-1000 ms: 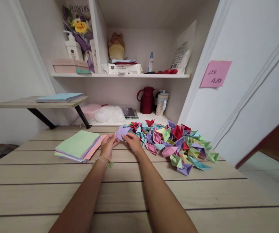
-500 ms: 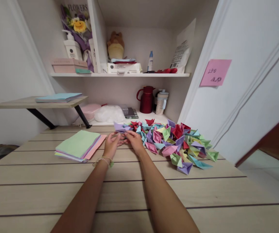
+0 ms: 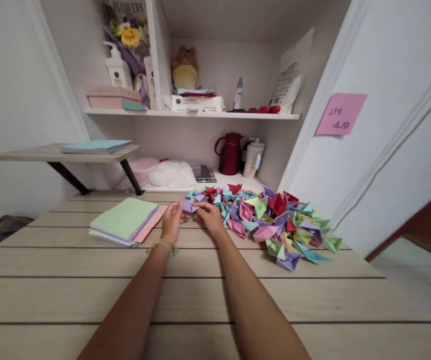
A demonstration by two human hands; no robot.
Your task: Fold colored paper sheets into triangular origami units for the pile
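Note:
Between my two hands is a small piece of folded purple paper (image 3: 188, 205), held just above the table. My left hand (image 3: 173, 220), with bracelets at the wrist, pinches its left side. The fingers of my right hand (image 3: 210, 218) are closed on its right side. Close to my right hand lies a heap of folded paper boats (image 3: 264, 233) in pink, purple, green, blue, red and yellow. Left of my left hand sits a stack of square coloured paper (image 3: 123, 220), its top sheet light green.
A slatted wooden table (image 3: 196, 300) lies under my arms. At the back left, a small raised shelf (image 3: 24, 154) carries more paper (image 3: 95, 146). Behind stand a red jug (image 3: 230, 154), a tumbler (image 3: 253, 159) and a white plastic bag (image 3: 172, 174). A pink note (image 3: 341, 114) is stuck at right.
The purple paper has gone from a wider, upright shape to a smaller, flatter-looking piece between my fingers. Both hands stay near the same spot; the view has shifted slightly.

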